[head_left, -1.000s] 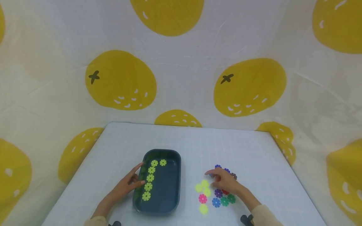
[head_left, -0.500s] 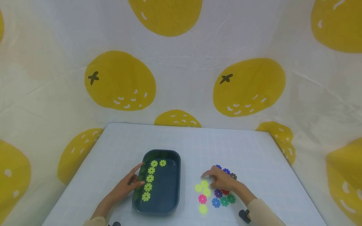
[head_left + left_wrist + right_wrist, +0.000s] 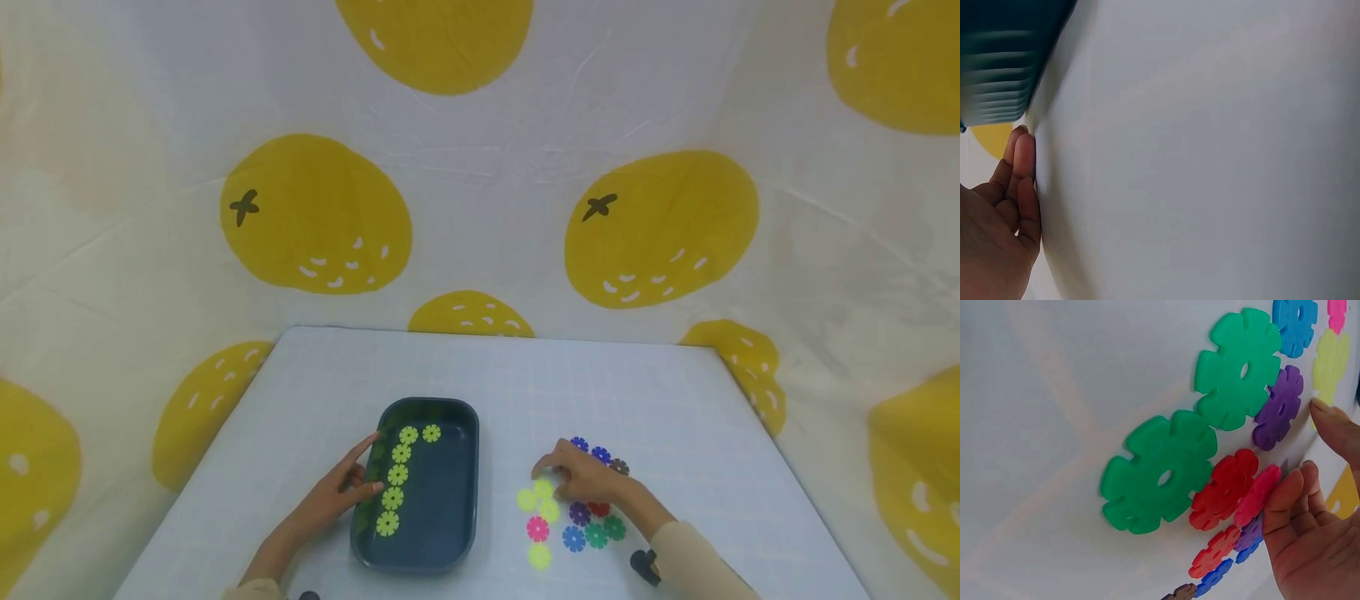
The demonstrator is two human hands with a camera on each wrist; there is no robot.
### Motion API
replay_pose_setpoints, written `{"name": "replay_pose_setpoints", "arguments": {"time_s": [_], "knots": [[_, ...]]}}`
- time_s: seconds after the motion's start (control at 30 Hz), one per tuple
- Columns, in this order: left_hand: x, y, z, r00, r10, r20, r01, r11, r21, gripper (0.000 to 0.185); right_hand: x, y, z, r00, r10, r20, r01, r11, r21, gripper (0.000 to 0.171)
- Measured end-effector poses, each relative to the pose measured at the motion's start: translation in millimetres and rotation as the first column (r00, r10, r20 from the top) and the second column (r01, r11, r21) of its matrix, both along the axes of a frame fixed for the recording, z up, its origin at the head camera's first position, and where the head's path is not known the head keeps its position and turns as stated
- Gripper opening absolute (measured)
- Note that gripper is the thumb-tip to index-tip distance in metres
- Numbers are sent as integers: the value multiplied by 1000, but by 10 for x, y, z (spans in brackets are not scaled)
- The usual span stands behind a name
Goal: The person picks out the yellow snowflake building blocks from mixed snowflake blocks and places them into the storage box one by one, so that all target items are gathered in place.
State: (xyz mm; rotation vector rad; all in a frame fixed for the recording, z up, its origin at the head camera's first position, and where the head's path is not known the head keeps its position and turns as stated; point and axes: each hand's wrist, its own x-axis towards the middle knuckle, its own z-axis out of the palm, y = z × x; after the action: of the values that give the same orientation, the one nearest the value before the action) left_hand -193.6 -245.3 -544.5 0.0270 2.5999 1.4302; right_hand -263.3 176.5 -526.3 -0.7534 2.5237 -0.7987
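Observation:
My left hand [image 3: 333, 496] lies at the left side of a dark blue tray [image 3: 442, 542], index finger and thumb touching its rim. In the left wrist view, loosely bent fingers [image 3: 1024, 156] rest beside the tray's ribbed side. Inside it, several yellow-green notched discs [image 3: 397, 475] form a column along the left, with one more at the upper right. My right hand [image 3: 585, 477] reaches over the loose discs, its index finger and thumb spread at either side of a yellow-green disc [image 3: 543, 488]. The index fingertip is hidden in the right wrist view.
Around the right hand lie a pink disc [image 3: 537, 528], another yellow-green disc [image 3: 540, 556], green discs [image 3: 1160, 475], a purple disc [image 3: 1280, 409], a light blue disc [image 3: 573, 538] and several red, blue and brown ones. A patterned curtain [image 3: 487, 233] hangs behind the white table [image 3: 337, 367].
My right hand has shifted slightly left, and its index fingertip has come down to the yellow-green discs. The left hand stays at the tray's rim.

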Motion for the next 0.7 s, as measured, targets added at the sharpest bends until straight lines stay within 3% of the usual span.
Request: {"name": "replay_pose_setpoints", "arguments": {"time_s": [0.17, 0.33, 0.5, 0.7], "knots": [[-20, -33, -71, 1000, -2, 2, 2, 1000, 3, 75, -5, -17, -2, 1000, -24, 6, 24, 999, 34, 35], [-4, -14, -49, 1000, 3, -4, -3, 1000, -4, 75, 5, -34, 5, 999, -31, 9, 30, 997, 65, 36], [59, 51, 105, 1000, 13, -4, -13, 1000, 2, 75, 27, -56, 12, 998, -57, 8, 57, 996, 74, 35], [131, 104, 322, 1000, 1, -3, -1, 1000, 0, 74, 80, -63, 3, 995, -94, -25, 95, 994, 57, 16]]}}
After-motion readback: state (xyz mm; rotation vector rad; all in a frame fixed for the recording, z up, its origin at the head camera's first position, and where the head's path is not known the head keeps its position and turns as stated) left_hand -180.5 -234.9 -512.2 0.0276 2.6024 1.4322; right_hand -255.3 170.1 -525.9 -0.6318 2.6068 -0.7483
